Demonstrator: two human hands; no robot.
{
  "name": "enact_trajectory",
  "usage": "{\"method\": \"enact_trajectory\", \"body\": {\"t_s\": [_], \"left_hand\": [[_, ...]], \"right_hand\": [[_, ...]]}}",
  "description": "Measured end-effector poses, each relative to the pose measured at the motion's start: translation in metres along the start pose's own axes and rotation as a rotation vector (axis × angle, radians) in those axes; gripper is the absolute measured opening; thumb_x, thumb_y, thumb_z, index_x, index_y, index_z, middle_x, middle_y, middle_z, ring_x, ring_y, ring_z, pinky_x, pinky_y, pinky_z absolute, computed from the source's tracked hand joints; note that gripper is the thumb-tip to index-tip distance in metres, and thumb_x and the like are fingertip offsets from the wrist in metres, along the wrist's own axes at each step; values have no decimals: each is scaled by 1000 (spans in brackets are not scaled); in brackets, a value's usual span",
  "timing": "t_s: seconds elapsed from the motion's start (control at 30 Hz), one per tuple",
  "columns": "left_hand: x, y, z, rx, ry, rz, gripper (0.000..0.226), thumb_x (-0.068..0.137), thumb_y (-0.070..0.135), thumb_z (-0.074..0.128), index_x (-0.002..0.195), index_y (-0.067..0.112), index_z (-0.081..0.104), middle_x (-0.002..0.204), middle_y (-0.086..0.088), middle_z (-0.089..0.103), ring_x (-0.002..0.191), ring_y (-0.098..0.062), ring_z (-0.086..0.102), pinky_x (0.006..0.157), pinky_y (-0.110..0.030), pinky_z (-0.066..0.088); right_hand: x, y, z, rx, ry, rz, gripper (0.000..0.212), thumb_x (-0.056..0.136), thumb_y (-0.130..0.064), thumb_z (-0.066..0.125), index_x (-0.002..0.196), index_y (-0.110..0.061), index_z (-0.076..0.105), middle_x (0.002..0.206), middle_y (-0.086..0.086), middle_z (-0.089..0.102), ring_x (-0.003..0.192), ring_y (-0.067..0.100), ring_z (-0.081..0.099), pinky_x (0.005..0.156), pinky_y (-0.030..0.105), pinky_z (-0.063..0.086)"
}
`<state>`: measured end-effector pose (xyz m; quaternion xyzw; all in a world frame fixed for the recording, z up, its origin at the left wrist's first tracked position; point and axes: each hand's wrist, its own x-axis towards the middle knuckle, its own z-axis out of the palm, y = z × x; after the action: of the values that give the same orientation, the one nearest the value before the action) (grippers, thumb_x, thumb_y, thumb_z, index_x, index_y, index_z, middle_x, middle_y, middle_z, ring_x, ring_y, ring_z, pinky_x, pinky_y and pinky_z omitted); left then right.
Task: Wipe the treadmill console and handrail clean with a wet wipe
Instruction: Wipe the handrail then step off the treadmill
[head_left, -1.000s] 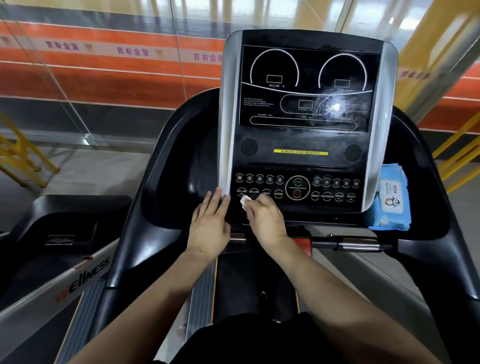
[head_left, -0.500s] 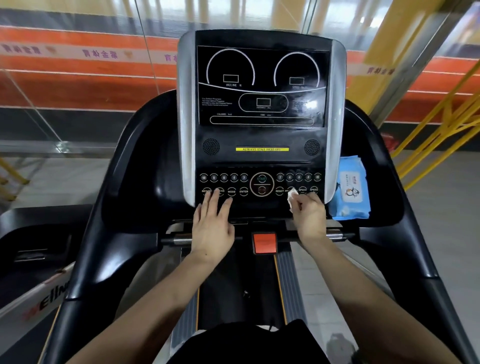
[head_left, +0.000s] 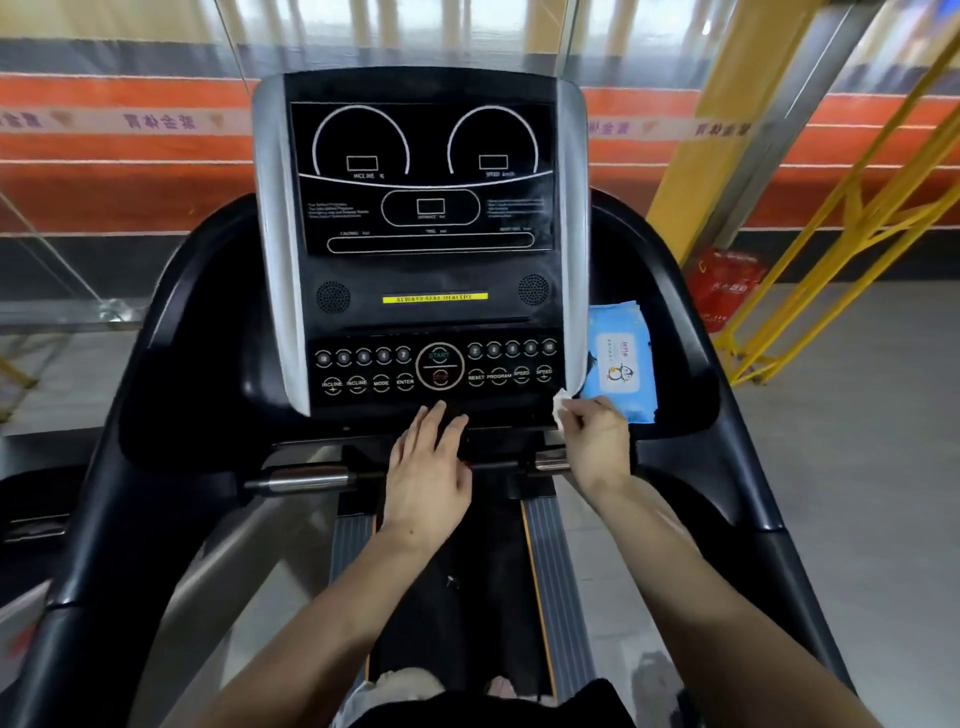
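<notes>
Head view: wet wipe (head_left: 560, 407) is pinched in the right hand (head_left: 597, 441) and pressed against the lower right corner of the treadmill console (head_left: 431, 270), just beside a blue wipe packet (head_left: 621, 358). The left hand (head_left: 428, 467) is laid flat, fingers straight, on the console's bottom edge above the handrail (head_left: 306, 479).

Black console (head_left: 431, 280), silver side trim, yellow strip (head_left: 435, 298); blue wipe pack (head_left: 621, 358).

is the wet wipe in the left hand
No, the right hand pinches the wet wipe at the console's lower right corner; the left hand holds nothing.
</notes>
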<state>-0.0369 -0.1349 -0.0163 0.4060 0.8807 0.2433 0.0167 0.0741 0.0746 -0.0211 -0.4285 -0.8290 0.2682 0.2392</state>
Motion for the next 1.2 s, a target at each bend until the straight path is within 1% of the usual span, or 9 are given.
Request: {"method": "enact_trajectory", "body": {"t_s": [0.13, 0.23, 0.3, 0.47, 0.6, 0.73, 0.87, 1.0, 1.2], "left_hand": [[-7, 23, 8, -11, -55, 32, 60, 97, 17, 54, 156, 23, 42, 168, -3, 32, 159, -22, 21, 127, -45, 26], [-4, 46, 11, -23, -88, 122, 58, 98, 18, 53, 155, 23, 43, 167, -1, 35, 157, -21, 25, 126, -43, 26], [-3, 64, 15, -31, -117, 196, 57, 99, 19, 53, 154, 22, 45, 166, -1, 36, 156, -22, 28, 125, -44, 27], [-23, 109, 21, -113, -168, 405, 58, 94, 13, 59, 151, 20, 48, 165, -3, 36, 151, -26, 36, 120, -48, 35], [-72, 129, 38, -211, -259, 520, 60, 92, 10, 63, 150, 19, 51, 164, -6, 38, 148, -28, 40, 117, -48, 40], [-136, 163, 62, -238, -464, 680, 60, 96, 13, 58, 154, 21, 44, 167, -5, 31, 152, -27, 32, 120, -46, 33], [-203, 214, 71, -271, -620, 876, 58, 100, 16, 51, 158, 21, 40, 169, -5, 29, 156, -26, 25, 124, -45, 27], [-260, 258, 72, -302, -667, 1039, 57, 100, 19, 50, 157, 22, 42, 168, -1, 34, 157, -21, 25, 124, -43, 28], [-327, 302, 87, -262, -677, 1162, 56, 101, 22, 51, 156, 19, 43, 164, -2, 39, 156, -23, 28, 126, -45, 25]], "right_hand": [[-30, 13, -23, 64, 137, -67, 10, 89, -5, 76, 99, -5, 78, 94, 7, 68, 84, 19, 68, 87, 27, 55], [-52, 23, -48, 138, 238, -38, 11, 87, -3, 78, 97, -7, 78, 95, 1, 65, 81, -2, 62, 85, 4, 45], [-70, 31, -67, 165, 288, -2, 12, 88, -4, 77, 98, -9, 78, 95, -2, 63, 84, -6, 61, 80, -1, 41], [-135, 50, -113, 127, 411, 94, 9, 92, -13, 74, 95, -22, 77, 90, -11, 64, 84, -2, 61, 72, 4, 41], [-219, 68, -144, 33, 496, 240, 6, 92, -21, 75, 96, -25, 78, 92, -13, 69, 84, 3, 66, 76, 15, 50], [-320, 81, -177, -72, 652, 417, 7, 89, -21, 79, 94, -25, 78, 89, -15, 67, 80, 5, 65, 76, 10, 44], [-416, 87, -209, -203, 808, 530, 9, 86, -13, 82, 93, -16, 79, 88, -8, 67, 77, 11, 63, 76, 19, 49], [-487, 101, -235, -168, 931, 691, 6, 90, -21, 78, 94, -26, 78, 89, -12, 68, 80, 8, 64, 75, 26, 52], [-556, 138, -259, -109, 1027, 761, 9, 90, -25, 77, 92, -33, 75, 90, -17, 66, 85, 11, 65, 69, 23, 52]]}}
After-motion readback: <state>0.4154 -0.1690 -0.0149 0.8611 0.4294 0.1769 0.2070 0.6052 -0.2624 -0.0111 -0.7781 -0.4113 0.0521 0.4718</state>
